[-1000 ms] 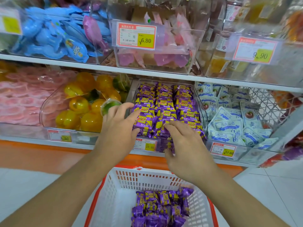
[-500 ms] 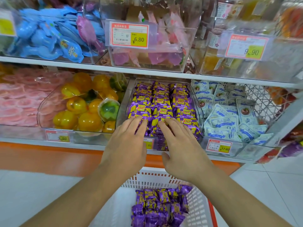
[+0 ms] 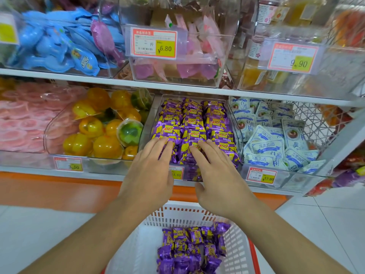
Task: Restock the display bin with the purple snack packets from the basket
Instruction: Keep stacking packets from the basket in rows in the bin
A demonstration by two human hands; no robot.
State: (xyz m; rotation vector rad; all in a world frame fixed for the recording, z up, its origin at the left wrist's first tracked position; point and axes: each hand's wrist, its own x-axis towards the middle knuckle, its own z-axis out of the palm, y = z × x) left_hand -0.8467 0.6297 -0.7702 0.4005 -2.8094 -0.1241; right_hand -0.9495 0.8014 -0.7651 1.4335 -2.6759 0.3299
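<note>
Fingers (image 3: 164,147) of my left hand (image 3: 147,173) and fingers (image 3: 199,153) of my right hand (image 3: 219,180) lie nearly straight and slightly spread, flat on the front rows of purple snack packets (image 3: 192,125), gripping nothing.

Nearest me, below my wrists, the white basket (image 3: 189,213) with its orange rim holds a loose heap of basket packets (image 3: 192,248), so by my judgement the restocking is only part done. That heap sits well below and behind both hands, between my forearms.

Beyond the basket, the clear display bin (image 3: 147,123) stands on the lower shelf (image 3: 98,176), the purple snack packets inside it lined up in rows from front to back. A price tag (image 3: 176,173) on the bin's front is partly hidden behind my left hand.

I judge the packets to be light, soft-bodied and wrapped in slick, crinkly film, likely to slide over one another if pushed from one side. Pinching one across its middle, or scooping several between both palms, looks the surest hold; the sealed ends would probably slip.

To the left of the bin sit yellow jelly cups (image 3: 102,143); to the right, pale blue sachets (image 3: 276,143). On the shelf above, further clear bins carry red-and-yellow price labels (image 3: 155,43).
</note>
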